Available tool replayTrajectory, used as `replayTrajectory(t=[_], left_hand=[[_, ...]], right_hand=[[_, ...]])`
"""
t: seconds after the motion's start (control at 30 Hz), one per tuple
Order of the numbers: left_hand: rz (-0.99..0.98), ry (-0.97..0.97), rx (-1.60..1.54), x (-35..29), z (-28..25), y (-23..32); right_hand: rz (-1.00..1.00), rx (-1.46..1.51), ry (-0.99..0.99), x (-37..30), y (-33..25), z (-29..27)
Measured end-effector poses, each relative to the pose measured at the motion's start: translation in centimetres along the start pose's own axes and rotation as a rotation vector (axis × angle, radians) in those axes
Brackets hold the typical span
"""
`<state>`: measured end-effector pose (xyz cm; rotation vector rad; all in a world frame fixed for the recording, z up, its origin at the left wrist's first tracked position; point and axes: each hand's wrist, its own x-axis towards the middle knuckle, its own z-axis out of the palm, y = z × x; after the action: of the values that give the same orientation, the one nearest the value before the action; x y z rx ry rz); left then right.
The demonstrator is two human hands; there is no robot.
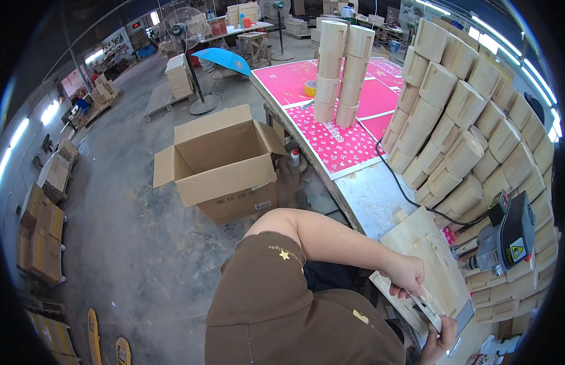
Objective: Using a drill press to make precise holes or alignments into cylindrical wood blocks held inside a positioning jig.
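Note:
A pale wooden board [429, 252] with small blocks fixed on its face lies tilted over the bench edge at lower right. My left hand [406, 275] grips its near-left edge, fingers curled over the rim. My right hand [443, 338] holds the board's lower corner from beneath, beside a thin grey metal strip [429, 309]. A grey and black power tool [508, 236] with a yellow label lies just right of the board, its bit pointing at the board's edge. My brown sleeve and shirt hide the bench below.
Curved wooden pieces [471, 115] are piled high along the right. Two tall stacks [340, 67] and a yellow tape roll [310, 89] stand on a pink patterned sheet [331, 143]. An open cardboard box [224, 161] sits on the concrete floor; a standing fan [184, 30] is behind it.

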<state>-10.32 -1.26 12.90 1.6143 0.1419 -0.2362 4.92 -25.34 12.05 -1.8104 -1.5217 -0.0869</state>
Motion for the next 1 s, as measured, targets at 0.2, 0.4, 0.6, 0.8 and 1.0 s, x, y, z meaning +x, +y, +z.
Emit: replayTrajectory(t=[0.2,0.4,0.6,0.8,1.0], left_hand=[[0.01,0.022,0.025,-0.2,0.4,-0.2],[0.03,-0.073,0.03,-0.3,0.8,0.9],[0.09,-0.118,0.158,0.8,1.9,1.0],[0.104,-0.1,0.191,0.8,2.4,1.0],[0.056,-0.071,0.158,0.7,1.1,0.0]], right_hand=[[-0.032,-0.016,0.02,0.0,-0.3,0.0],[0.013,-0.012,-0.02,0.4,-1.6,-0.6],[0.002,-0.049,-0.06,0.3,-2.2,-0.4],[-0.069,-0.067,-0.026,0.1,-2.0,-0.7],[-0.022,-0.11,-0.068,-0.8,-1.1,-2.0]])
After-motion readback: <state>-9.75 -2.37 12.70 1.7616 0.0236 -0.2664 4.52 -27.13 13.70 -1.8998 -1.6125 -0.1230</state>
